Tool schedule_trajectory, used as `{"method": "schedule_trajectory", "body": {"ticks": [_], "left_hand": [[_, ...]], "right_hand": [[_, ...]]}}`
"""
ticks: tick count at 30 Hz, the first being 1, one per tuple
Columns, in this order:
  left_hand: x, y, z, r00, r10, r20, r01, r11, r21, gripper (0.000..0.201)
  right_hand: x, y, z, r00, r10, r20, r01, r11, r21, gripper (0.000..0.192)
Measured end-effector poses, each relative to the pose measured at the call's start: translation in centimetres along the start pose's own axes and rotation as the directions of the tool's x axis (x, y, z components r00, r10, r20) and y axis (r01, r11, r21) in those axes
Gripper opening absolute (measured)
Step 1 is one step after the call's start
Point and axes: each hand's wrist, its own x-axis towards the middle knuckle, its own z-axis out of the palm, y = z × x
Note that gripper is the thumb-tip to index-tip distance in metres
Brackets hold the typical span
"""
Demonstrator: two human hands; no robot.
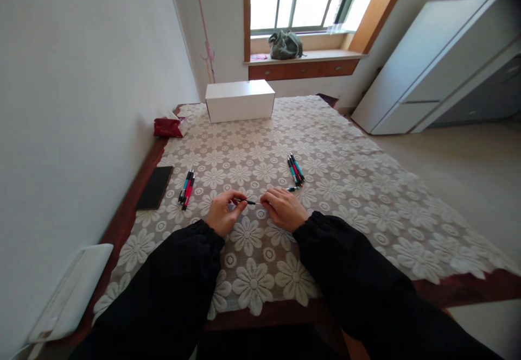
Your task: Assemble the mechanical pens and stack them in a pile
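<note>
In front of me, my left hand (226, 211) pinches a slim black pen (251, 202) between thumb and fingers. It lies level and points to the right. My right hand (284, 208) is closed at the pen's far end, where a thin pale piece runs in under its fingers; the fingers hide what that piece is. Just past the right knuckles lies a dark pen part (292, 189) with a teal bit. A bunch of teal, red and black pens (296, 170) rests beyond it. Several similar pens (186, 189) lie to the left of my left hand.
A lace tablecloth (252, 289) covers the table. A black flat pad (155, 187) and a red packet (168, 127) lie along the left wall. A white box (241, 102) stands at the far end. At near left is a white power strip (71, 292).
</note>
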Motion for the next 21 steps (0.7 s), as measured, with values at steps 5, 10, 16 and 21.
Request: {"method": "schedule_trajectory", "body": {"ticks": [5,10,16,21], "left_hand": [[0.03,0.18,-0.07,1.0,0.01,-0.03,-0.01,1.0,0.005,0.009],[0.12,0.25,-0.15,0.999,-0.009,-0.038,0.009,1.0,0.008,0.009],[0.2,0.44,-0.39,0.995,-0.027,-0.1,0.028,1.0,0.007,0.009],[0.23,0.48,-0.57,0.99,-0.046,-0.133,0.051,0.998,0.033,0.009]], "right_hand": [[0.03,0.27,0.17,0.999,0.042,0.003,-0.042,0.999,-0.012,0.013],[-0.01,0.46,0.33,0.998,0.062,0.013,-0.062,0.998,-0.002,0.013],[-0.1,0.64,0.42,0.996,0.084,0.01,-0.084,0.996,0.013,0.013],[-0.09,0.59,0.37,0.994,0.105,0.013,-0.105,0.994,-0.004,0.013]]}}
